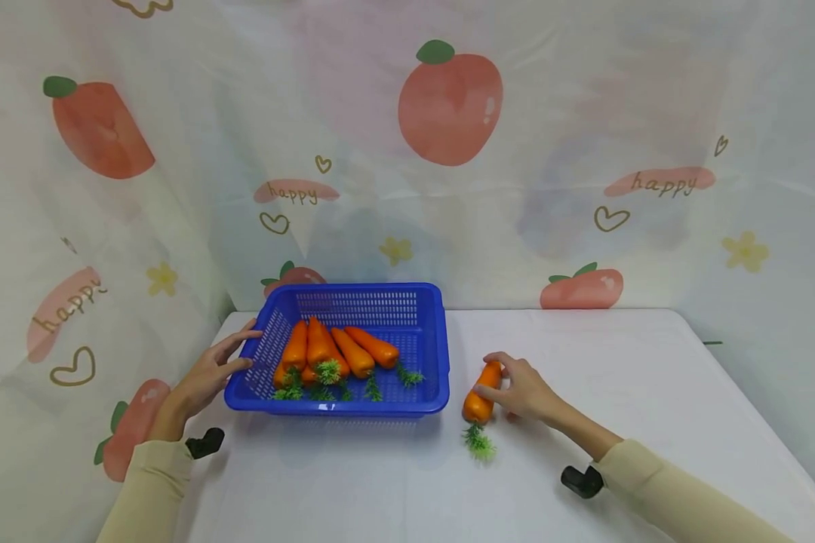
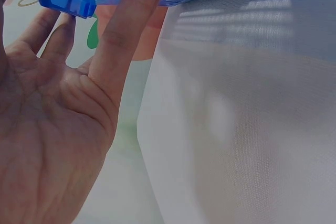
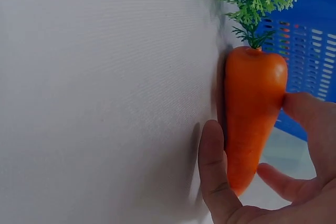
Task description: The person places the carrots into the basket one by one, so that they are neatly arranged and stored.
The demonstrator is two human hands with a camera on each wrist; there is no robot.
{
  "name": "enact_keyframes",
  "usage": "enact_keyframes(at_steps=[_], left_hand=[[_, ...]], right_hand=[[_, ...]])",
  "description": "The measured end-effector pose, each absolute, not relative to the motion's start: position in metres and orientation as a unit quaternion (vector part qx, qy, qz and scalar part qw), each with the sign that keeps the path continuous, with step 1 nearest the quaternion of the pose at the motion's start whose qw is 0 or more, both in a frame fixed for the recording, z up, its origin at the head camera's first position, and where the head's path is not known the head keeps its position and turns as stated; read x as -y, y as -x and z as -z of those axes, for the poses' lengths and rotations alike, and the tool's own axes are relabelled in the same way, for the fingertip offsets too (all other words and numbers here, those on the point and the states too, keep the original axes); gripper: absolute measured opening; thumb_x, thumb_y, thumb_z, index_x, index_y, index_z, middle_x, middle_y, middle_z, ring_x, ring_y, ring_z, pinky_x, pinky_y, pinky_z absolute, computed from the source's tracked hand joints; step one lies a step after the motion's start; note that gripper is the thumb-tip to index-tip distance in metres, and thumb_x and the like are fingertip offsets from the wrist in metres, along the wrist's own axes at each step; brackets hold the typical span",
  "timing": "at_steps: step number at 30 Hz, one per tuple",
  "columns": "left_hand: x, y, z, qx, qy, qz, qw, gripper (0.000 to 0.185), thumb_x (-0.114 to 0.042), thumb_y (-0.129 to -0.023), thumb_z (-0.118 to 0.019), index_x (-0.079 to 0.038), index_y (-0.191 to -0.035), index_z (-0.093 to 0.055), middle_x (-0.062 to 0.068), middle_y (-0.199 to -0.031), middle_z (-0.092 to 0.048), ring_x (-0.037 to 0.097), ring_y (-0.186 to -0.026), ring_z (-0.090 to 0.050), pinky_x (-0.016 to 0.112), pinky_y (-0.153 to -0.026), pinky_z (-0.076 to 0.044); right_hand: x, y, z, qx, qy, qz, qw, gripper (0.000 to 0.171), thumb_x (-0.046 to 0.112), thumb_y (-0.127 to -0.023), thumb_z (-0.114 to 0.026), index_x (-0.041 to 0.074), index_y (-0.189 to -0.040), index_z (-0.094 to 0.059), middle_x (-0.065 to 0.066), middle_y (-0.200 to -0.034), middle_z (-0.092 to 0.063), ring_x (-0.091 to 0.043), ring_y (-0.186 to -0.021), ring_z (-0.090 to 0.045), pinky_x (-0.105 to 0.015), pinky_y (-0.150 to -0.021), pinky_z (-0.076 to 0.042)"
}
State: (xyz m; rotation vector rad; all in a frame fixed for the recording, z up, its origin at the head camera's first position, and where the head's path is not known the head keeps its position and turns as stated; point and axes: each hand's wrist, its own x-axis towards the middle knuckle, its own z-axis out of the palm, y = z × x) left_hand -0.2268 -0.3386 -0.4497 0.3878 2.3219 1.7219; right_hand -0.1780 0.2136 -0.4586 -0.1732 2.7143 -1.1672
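On the white table lies an orange carrot (image 1: 478,403) with a green leafy top, to the right of a blue plastic basket (image 1: 441,354). My right hand (image 1: 524,390) pinches this carrot near its narrow end; in the right wrist view, the thumb and fingers (image 3: 212,153) are on either side of it, and its leaves point away from the palm. At the basket's left side, my left hand (image 1: 207,377) touches the outer wall and rim with extended fingers. Several more carrots (image 1: 355,354) lie heaped inside the basket, partly overlapping.
A white cloth (image 1: 353,483) covers the table. Behind and to the left hangs a curtain (image 1: 516,98) printed with fruit, hearts and the word "happy". Black wrist devices (image 1: 582,481) show at both cuffs.
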Motion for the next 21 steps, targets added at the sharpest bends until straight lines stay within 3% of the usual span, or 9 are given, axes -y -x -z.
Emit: enact_keyframes(at_steps=[13,21], left_hand=[[0.337,0.225,0.449,-0.79,-0.132,-0.588,0.111,0.057,-0.017,-0.104,-0.059,-0.011,-0.158,-0.038,0.003,-0.174,-0.003,0.051,-0.151,-0.016,0.067,-0.101,-0.047],[0.337,0.226,0.449,-0.788,-0.132,-0.592,0.109,0.056,-0.017,-0.105,-0.058,-0.011,-0.157,-0.038,0.003,-0.174,-0.003,0.05,-0.151,-0.017,0.063,-0.1,-0.05]], right_hand=[[-0.21,0.183,0.456,-0.896,0.042,0.419,0.141,0.061,0.028,-0.092,-0.078,0.007,-0.143,-0.053,-0.018,-0.104,-0.053,-0.025,-0.057,-0.062,-0.038,-0.057,-0.06],[-0.202,0.186,0.454,-0.882,0.037,0.44,0.162,0.058,0.023,-0.092,-0.077,0.006,-0.143,-0.054,-0.015,-0.09,-0.057,-0.025,-0.063,-0.066,-0.037,-0.059,-0.061]])
